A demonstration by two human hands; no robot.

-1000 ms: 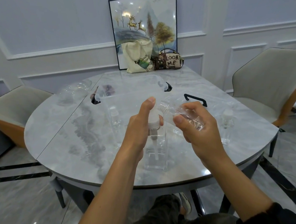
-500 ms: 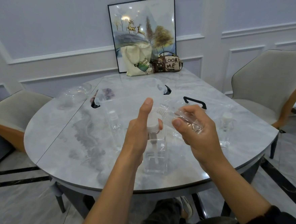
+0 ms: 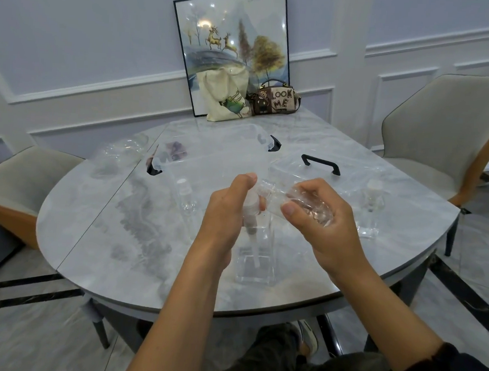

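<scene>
Left grip (image 3: 224, 213) is clasping the pump (image 3: 251, 201) on the bottle (image 3: 257, 260); right grip (image 3: 321, 224) is holding a tilted vial (image 3: 283, 196) just right of it.

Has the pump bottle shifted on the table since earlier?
No. The pump bottle stands where it did near the table's front edge, left hand gripping it, right hand holding a small bottle.

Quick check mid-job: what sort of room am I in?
Probably a home dining room: round marble-look table, upholstered dining chair beside it, framed deer picture and handbag against the panelled wall.
</scene>
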